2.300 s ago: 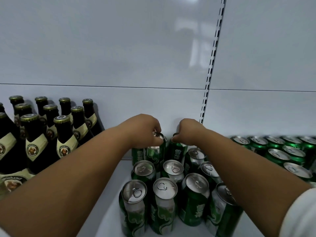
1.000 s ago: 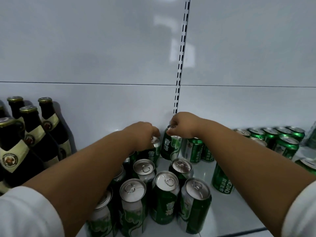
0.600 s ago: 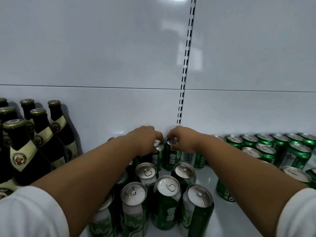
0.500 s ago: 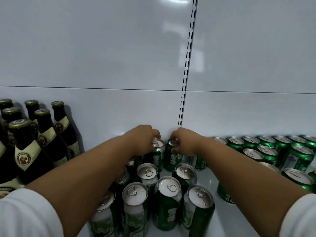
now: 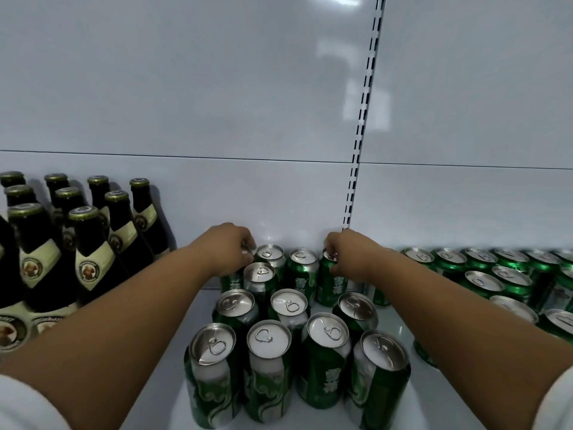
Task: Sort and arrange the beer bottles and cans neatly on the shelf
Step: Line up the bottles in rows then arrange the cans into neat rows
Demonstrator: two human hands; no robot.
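The hands have spread apart since half a second ago, when they sat nearly touching over two back cans; two more cans now show between them. The left hand (image 5: 228, 248) pinches the top of a can (image 5: 231, 279) at the back row's left end, mostly hidden beneath it. The right hand (image 5: 347, 256) grips the rim of the row's right-end can (image 5: 327, 282). The middle cans (image 5: 280, 318) stand upright in rough rows on the shelf (image 5: 393, 333), so that block looks nearly done. Bottles (image 5: 90, 231) at left and the right cans (image 5: 483, 274) already look ordered.
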